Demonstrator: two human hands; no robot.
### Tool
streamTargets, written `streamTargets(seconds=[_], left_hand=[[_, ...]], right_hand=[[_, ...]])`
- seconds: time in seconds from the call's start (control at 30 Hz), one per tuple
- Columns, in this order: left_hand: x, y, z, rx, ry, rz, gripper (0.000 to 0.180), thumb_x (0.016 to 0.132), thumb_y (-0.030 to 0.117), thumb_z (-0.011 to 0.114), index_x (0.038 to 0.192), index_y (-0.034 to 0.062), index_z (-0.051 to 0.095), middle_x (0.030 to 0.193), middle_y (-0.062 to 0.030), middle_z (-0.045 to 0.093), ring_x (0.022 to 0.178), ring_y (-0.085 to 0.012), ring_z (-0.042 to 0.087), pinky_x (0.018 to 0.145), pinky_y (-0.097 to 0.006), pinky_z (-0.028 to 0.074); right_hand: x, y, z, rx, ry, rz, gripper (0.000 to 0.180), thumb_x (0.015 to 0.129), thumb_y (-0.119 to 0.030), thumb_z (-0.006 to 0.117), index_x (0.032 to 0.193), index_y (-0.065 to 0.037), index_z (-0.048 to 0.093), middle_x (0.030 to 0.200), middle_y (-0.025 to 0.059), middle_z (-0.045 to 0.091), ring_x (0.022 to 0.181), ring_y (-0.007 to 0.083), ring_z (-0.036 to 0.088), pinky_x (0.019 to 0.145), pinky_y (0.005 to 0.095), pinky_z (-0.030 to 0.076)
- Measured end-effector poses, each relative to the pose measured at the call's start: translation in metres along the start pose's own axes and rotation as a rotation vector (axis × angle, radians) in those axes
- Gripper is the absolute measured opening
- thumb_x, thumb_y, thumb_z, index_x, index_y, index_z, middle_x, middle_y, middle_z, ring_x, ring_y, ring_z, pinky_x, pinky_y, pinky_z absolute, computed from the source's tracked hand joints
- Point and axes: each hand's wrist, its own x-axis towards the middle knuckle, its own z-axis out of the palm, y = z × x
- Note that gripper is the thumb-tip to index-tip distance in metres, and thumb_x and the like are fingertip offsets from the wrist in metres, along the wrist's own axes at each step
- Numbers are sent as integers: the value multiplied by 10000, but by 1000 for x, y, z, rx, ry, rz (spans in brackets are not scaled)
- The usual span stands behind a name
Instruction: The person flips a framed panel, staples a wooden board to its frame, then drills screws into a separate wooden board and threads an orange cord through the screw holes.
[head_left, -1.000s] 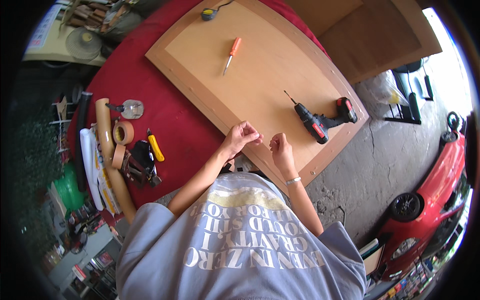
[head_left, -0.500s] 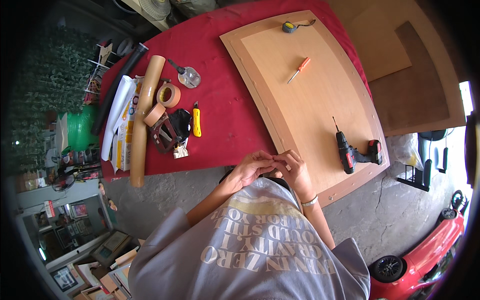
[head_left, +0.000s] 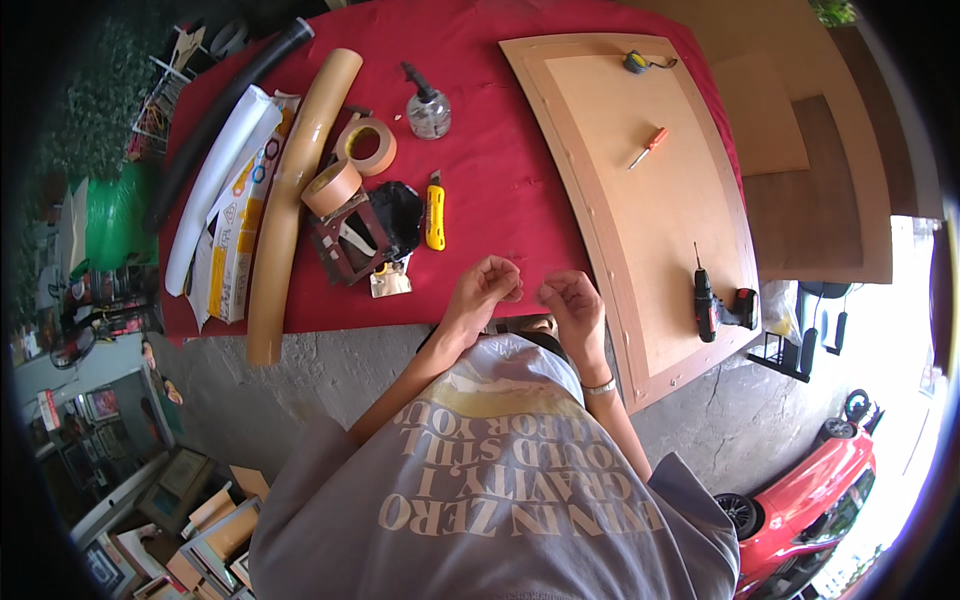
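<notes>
Just over the near edge of the red-covered table (head_left: 480, 215), my left hand (head_left: 484, 295) is closed, its fingers curled toward the thumb. A short gap to the right, my right hand (head_left: 576, 306) is closed in a similar pinch, near the left edge of a framed wooden panel (head_left: 660, 220). Anything between the fingertips of either hand is too small or hidden to make out. Nearest to my left hand lie a yellow utility knife (head_left: 435, 216) and a small foil-like packet (head_left: 391, 281).
Left on the table are brown tape rolls (head_left: 370, 147), a brown roll (head_left: 300, 210), a white roll (head_left: 210, 200), a black tube (head_left: 225, 120) and a clear bottle (head_left: 429, 115). The panel bears a drill (head_left: 707, 305), an orange-handled screwdriver (head_left: 650, 146) and a tape measure (head_left: 637, 63).
My hands, fingertips together before, have drawn apart. The view has shifted, so the table things sit differently in it.
</notes>
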Motion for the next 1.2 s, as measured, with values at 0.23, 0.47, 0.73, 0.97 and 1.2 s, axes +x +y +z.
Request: streamTargets(seconds=[0.23, 0.47, 0.73, 0.97, 1.2], left_hand=[[-17, 35, -3, -30, 29, 28, 149, 985, 70, 697, 1088, -36, 712, 990, -68, 737, 876, -108, 693, 827, -241, 577], [-11, 39, 13, 150, 57, 32, 117, 947, 10, 720, 1055, -34, 719, 953, -105, 759, 861, -146, 724, 806, -271, 598], [24, 5, 23, 2, -368, -91, 66, 926, 9, 740, 987, -1, 716, 900, -110, 763, 773, -145, 728, 680, -256, 599], [50, -49, 42, 77, -144, -268, 84, 927, 54, 764, 980, 7, 717, 889, -83, 749, 843, -154, 741, 768, -271, 611], [125, -41, 41, 48, 214, -151, 158, 908, 8, 765, 1048, -20, 698, 981, -116, 742, 895, -203, 746, 826, -303, 646]], right_hand=[[4, -25, 35, 144, 1, -25, 70, 972, 23, 656, 1038, 39, 671, 992, 85, 701, 910, 153, 709, 818, 288, 576], [7, -25, 27, -100, 95, -122, 87, 934, 11, 698, 1017, 28, 681, 959, 87, 659, 915, 169, 702, 797, 284, 569], [6, 7, -50, 42, -179, 149, 198, 938, -117, 757, 1029, -26, 606, 948, 72, 665, 859, 111, 645, 752, 283, 528], [4, 74, -311, -1235, 211, -79, 430, 883, -10, 537, 1297, -82, 628, 1253, 157, 642, 1180, 371, 592, 1003, 467, 480], [4, 152, -460, -1491, -149, -6, 591, 853, 44, 521, 1438, -46, 512, 1199, 163, 598, 1193, 351, 562, 1064, 469, 423]])
